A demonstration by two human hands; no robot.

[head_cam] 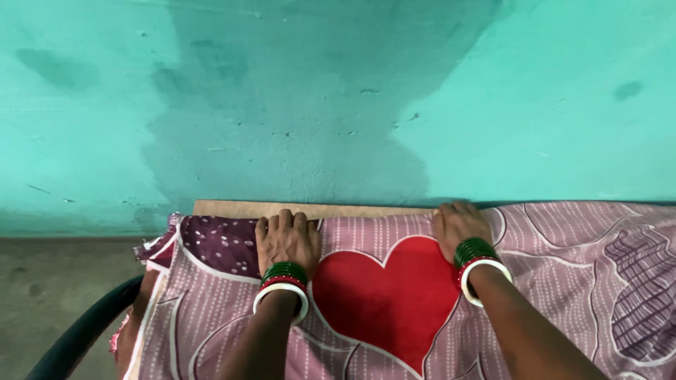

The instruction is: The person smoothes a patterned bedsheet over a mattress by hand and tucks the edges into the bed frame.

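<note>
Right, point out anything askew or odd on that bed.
The mauve heart-print bedsheet is bunched and crumpled at its left corner, leaving a bare strip of brown board along the wall. Both hands, left and right, press it flat.

Single view, head-worn camera. It looks forward and steeply down from above the person's own arms, which enter from the bottom edge and run up to mid-frame. Close range: the left hand (287, 239) and right hand (459, 229) sit near the picture's centre, well within arm's reach of the lens. Lower half of frame filled by a mauve patterned cloth with a large red heart (394, 295), seen almost from overhead. Upper half taken by a turquoise painted wall with a darker damp-looking patch (296, 112), faced nearly square-on. Lower left corner catches grey floor (49, 281). No second view to share any part.
</note>
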